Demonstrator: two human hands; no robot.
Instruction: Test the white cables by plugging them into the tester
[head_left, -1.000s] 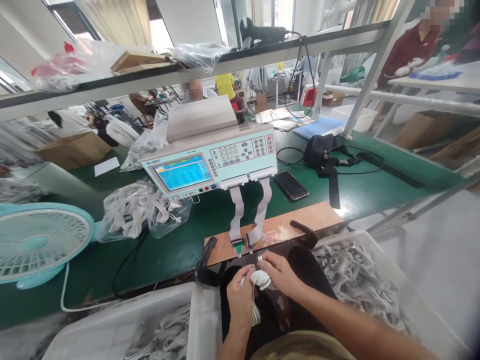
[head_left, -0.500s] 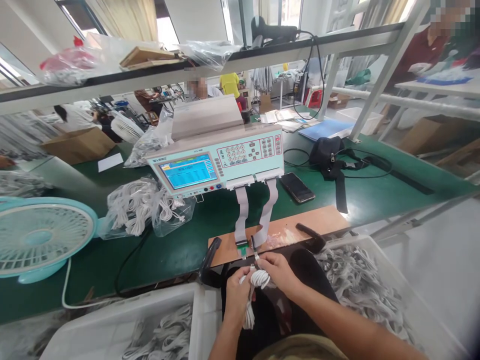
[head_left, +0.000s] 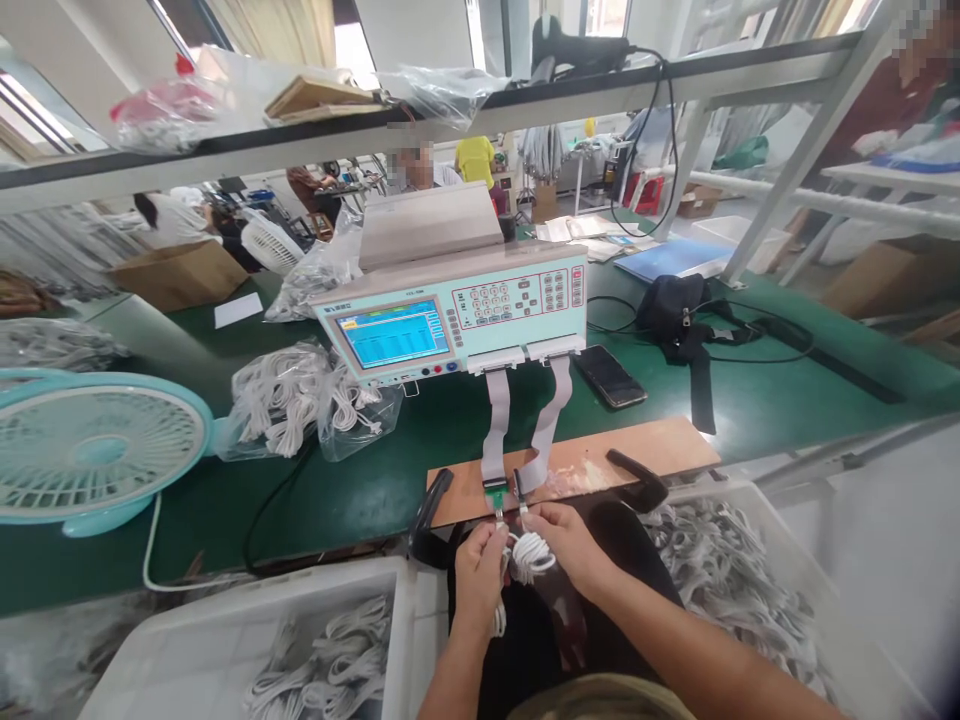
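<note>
Together, left hand (head_left: 480, 568) and right hand (head_left: 571, 541) pinching coiled cable (head_left: 531, 554), plug ends pointing up toward wooden board (head_left: 600, 462)

A small coiled bundle of white cable (head_left: 531, 553) hangs just below the wooden board's front edge, its ends raised toward two connectors there.

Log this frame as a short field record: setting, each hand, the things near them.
setting: green workbench with a tester
left hand: holds one end of a coiled white cable at the green connector
right hand: grips the coil, other end at the second connector
board: wooden board with two ribbon cables
bins: white bins of cables, left and right
nearby: fan, phone
</note>
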